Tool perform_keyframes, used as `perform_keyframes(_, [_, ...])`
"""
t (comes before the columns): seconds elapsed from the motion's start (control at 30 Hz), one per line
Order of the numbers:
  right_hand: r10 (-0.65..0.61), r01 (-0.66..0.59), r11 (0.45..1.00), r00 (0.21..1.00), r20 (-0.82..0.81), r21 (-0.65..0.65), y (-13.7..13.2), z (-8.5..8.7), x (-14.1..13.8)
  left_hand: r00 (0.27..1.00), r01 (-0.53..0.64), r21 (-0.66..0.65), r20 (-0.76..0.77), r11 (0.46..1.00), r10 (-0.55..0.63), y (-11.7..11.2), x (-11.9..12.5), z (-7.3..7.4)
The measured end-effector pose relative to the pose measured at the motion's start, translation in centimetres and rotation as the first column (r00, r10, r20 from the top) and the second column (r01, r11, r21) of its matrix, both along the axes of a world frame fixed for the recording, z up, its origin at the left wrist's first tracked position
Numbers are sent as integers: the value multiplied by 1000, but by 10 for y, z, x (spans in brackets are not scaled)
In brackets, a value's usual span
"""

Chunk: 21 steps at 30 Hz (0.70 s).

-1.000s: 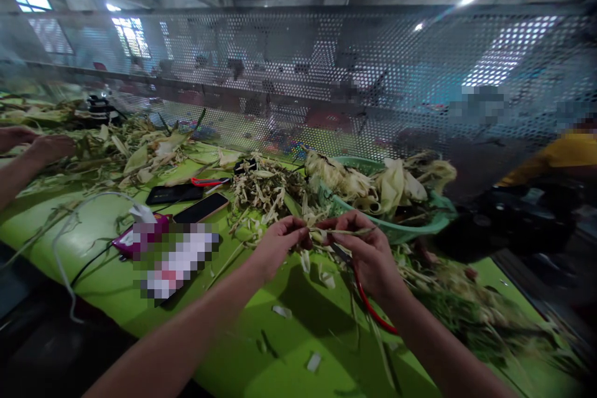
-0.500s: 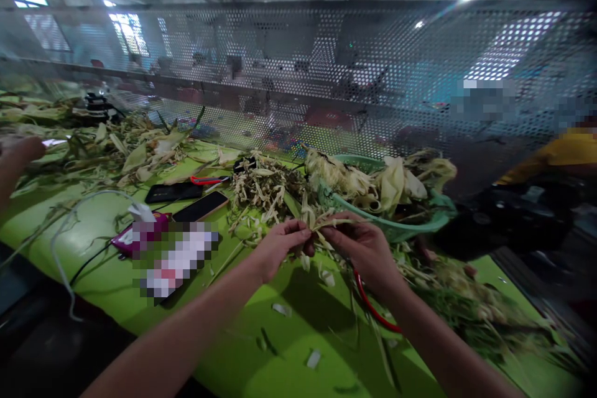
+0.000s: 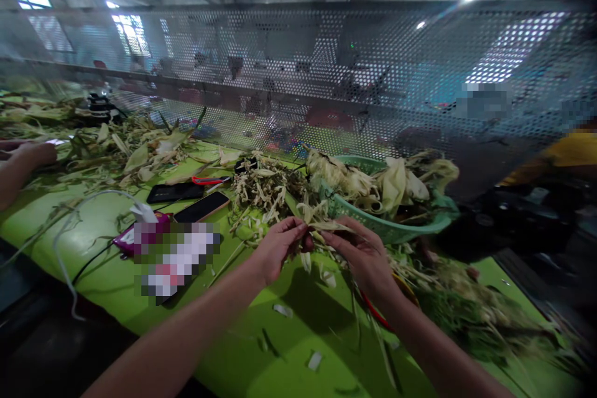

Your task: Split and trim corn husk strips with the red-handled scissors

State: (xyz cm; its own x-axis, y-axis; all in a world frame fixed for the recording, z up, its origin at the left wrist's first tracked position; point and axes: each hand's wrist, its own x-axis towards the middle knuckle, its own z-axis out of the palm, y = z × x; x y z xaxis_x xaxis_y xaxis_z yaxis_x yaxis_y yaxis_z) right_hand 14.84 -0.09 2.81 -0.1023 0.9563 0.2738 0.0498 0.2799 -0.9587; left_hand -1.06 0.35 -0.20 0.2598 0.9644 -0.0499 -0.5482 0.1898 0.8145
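Observation:
Pale strips of dried corn husk (image 3: 321,225) are pinched between my two hands over the green table. My left hand (image 3: 283,245) has thumb and forefinger closed on their left end. From the other side, the fingers of my right hand (image 3: 361,252) grip the strips as well. Just beyond lies a heap of husk pieces (image 3: 265,189). A green plastic basket (image 3: 396,229), full of pale husks and silk, stands behind my right hand. Under my right wrist a red ring-shaped edge (image 3: 377,314) shows, mostly hidden by the arm.
Two phones (image 3: 201,207) lie left of the heap near red-handled scissors (image 3: 205,181). A purple tissue pack (image 3: 140,233) and a white cable (image 3: 58,261) are further left. Another person's hand (image 3: 28,158) is at the left edge. A perforated metal screen (image 3: 280,93) runs behind the table (image 3: 252,348).
My right hand has shifted slightly, and the husk strip between my hands now lies differently and looks wider. The other person's hand at the left has moved slightly right and lower.

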Motion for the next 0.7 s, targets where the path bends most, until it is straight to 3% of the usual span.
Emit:
perform_keyframes(0.23, [-7, 10, 999, 995, -96, 32, 3, -1, -1, 988, 51, 111, -148, 993, -34, -2, 2, 3])
perform_keyframes(0.33, [-51, 53, 998, 997, -55, 21, 6, -5, 1, 988, 52, 133, -149, 990, -32, -2, 2, 1])
perform_keyframes(0.57, [-11, -18, 991, 976, 217, 131, 3, -7, 4, 1000, 4, 23, 2, 1000, -4, 1, 2, -5])
perform_keyframes(0.7, [16, -32, 993, 990, 137, 116, 3, -5, 3, 998, 21, -13, 57, 1000, -20, 0, 2, -3])
